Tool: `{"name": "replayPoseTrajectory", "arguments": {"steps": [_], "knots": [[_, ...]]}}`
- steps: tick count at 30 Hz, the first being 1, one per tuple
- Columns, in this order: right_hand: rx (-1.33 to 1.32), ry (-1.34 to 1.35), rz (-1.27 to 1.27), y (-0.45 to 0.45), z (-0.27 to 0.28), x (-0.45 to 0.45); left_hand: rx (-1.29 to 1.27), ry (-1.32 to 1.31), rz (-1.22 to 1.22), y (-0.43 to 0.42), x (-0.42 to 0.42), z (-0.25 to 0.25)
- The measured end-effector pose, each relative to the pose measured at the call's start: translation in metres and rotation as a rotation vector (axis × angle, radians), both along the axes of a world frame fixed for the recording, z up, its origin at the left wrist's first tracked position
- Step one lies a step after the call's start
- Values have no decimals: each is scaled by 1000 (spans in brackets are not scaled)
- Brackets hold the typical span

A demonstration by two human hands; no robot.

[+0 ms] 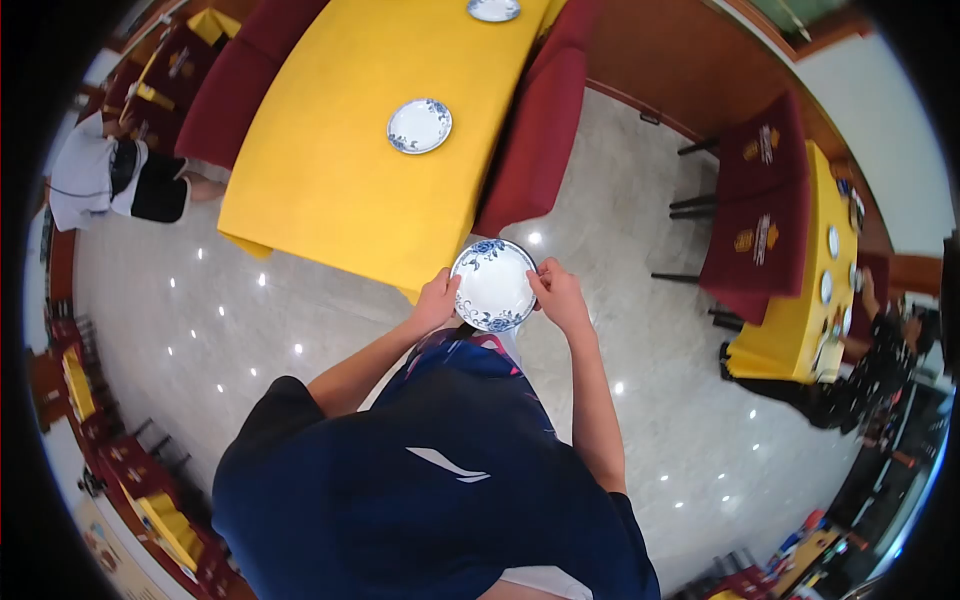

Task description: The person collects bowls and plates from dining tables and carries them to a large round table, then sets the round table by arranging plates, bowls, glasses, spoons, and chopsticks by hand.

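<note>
Left hand [436, 300] and right hand [560, 290] share one round white plate with a blue floral border [494, 285] — held out in front of the body, decorated face up. Left: thumb at the rim, fingers closed around that side, mostly hidden under the plate. Right: thumb and curled fingers pinching the opposite edge. Both only as far apart as the rim needs. Can't tell if a second plate sits underneath.

Plate is just off the near corner of a long table under a plain yellow cloth [340, 190]. On that cloth: a similar blue-and-white round plate [420, 126] near the middle, plus another small blue-patterned white plate [494, 9] at the far end, cut by the frame edge. Dark red upholstered chair [535, 150] on the right side of the table, a matching high-backed red seat [235, 90] on the left. Grey polished floor [330, 320] below, with light reflections.

Right background — maroon chairs with printed backs [755, 235] beside a second yellow-covered table [785, 345], person in dark patterned clothing [870, 370] leaning there. Left edge: person in a white top [85, 175].
</note>
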State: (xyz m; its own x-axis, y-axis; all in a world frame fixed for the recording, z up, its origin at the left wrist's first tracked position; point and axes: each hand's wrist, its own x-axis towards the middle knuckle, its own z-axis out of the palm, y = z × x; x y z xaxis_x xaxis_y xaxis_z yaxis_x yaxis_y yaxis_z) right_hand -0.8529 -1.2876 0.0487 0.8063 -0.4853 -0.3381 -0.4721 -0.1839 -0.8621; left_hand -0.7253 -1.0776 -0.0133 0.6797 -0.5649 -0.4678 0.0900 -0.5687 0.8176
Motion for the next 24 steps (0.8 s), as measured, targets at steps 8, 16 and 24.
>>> {"name": "replayPoseTrajectory", "arguments": {"steps": [8,16,24], "knots": [[-110,16,518,-135,29,183,-85,-144,372,-87,61,-6],[-364,10,1006,-159,-6,331,-208,22,998,-143,94,3],[-511,-149,1158,-166,-98,411,-210,85,1324,-201,124,-46]]}}
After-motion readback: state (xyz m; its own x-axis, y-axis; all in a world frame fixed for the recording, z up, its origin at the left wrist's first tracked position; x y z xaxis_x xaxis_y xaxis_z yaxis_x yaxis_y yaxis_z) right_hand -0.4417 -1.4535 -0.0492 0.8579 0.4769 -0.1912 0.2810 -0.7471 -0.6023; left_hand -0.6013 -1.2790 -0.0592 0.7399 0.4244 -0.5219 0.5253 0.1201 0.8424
